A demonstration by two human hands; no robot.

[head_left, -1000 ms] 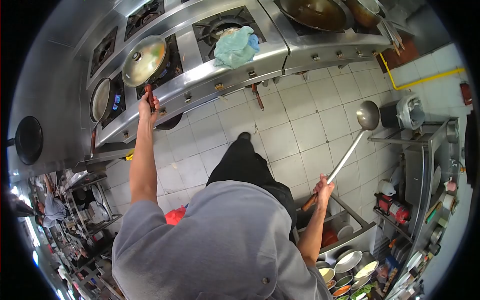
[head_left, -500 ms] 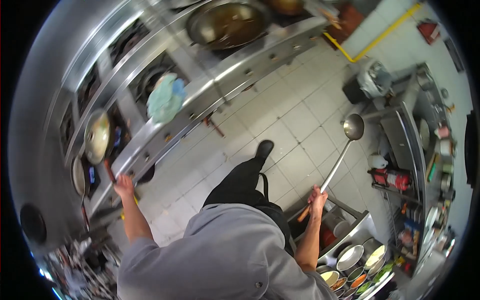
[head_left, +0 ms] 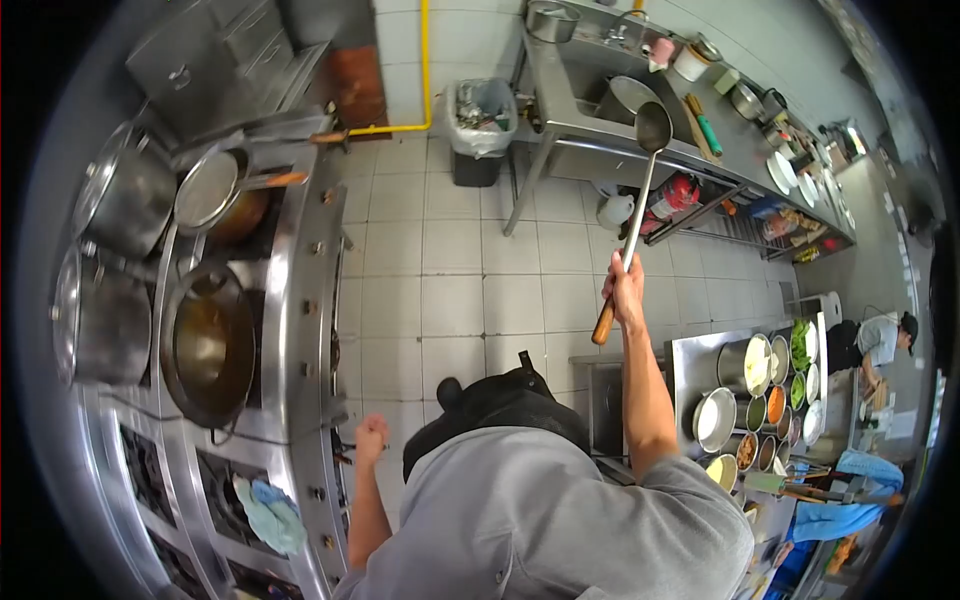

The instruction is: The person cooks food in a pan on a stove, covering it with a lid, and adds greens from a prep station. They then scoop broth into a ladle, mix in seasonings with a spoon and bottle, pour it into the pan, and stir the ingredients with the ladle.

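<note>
My right hand (head_left: 626, 290) is wrapped round the shaft of a long ladle (head_left: 641, 208), just above its wooden grip. The ladle's round bowl points away from me and overlaps the steel sink counter (head_left: 570, 118) in view. Low beside my body, my left hand (head_left: 371, 437) is curled closed, with nothing visible in it. It hangs near the front of the steel stove (head_left: 309, 405). On that stove sits a large wok (head_left: 212, 345) with brownish liquid inside.
Big pots (head_left: 112, 318) stand behind the wok, and a strainer (head_left: 206, 190) rests over another vessel. A cloth (head_left: 270, 513) lies on a burner. Ahead is a lined bin (head_left: 480, 125). Food containers (head_left: 714, 420) fill the right counter; a co-worker (head_left: 880, 345) stands beyond.
My view and body have turned to the right. My left hand has come away from the handle of a pan on the stove. The ladle stays in my right hand, now further forward.
</note>
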